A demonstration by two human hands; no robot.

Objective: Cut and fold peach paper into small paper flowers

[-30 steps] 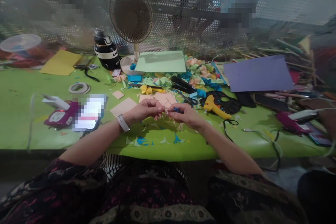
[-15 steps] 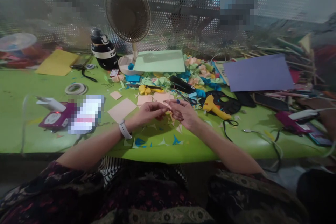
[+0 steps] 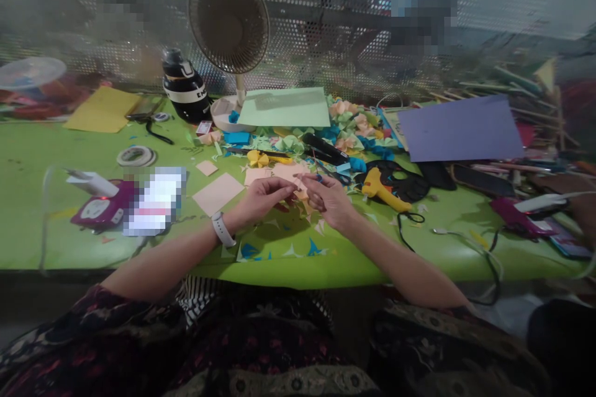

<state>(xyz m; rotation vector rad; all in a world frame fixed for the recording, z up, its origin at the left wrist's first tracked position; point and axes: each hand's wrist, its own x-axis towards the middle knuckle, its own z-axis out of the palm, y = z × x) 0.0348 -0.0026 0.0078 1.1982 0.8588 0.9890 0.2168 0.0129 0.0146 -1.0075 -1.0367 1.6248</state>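
The left hand (image 3: 261, 196) has its fingers curled in, the tips pinched on a small peach paper piece (image 3: 299, 193) held just above the desk (image 3: 56, 242), in front of the person's chest. The right hand (image 3: 329, 200) meets it from the other side, its thumb and forefinger closed on the same piece. A blue speck (image 3: 318, 178) at the right fingertips is too small to identify. The hold is only by fingertips, so a firm pinch or a pull in opposite directions would likely crease or tear so thin a piece. A loosened pinch would let it fall among the paper scraps (image 3: 279, 249) lying right under the hands, where it would be hard to pick out. Loose peach squares (image 3: 216, 193) lie just beside the left hand, and a sweep of the wrist could push them off their spot. Near the right forearm lies a yellow glue gun (image 3: 380, 189) with a black cord (image 3: 410, 223); an elbow drawn back could snag the cord and drag the gun. The fan (image 3: 229, 18) stands behind; whether it is running cannot be told, but a draught would scatter light paper.
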